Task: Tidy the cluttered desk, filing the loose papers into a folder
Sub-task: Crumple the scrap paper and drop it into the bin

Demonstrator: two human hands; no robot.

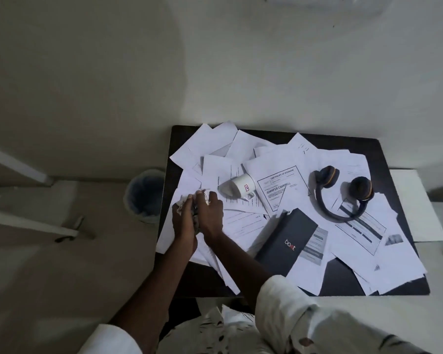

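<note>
Loose white papers [256, 149] cover most of the dark desk [374, 149]. At the desk's left side my left hand [183, 226] and my right hand [210, 213] press together around a crumpled wad of paper [183, 200], which pokes out between the fingers. A certificate sheet [281, 186] lies near the middle. No folder is visible to me.
A white mug [241, 187] lies on its side on the papers. Black headphones [343, 192] rest at the right, a dark box [287, 238] near the front middle. A bin [145, 195] stands on the floor left of the desk. White furniture [417, 208] adjoins the right edge.
</note>
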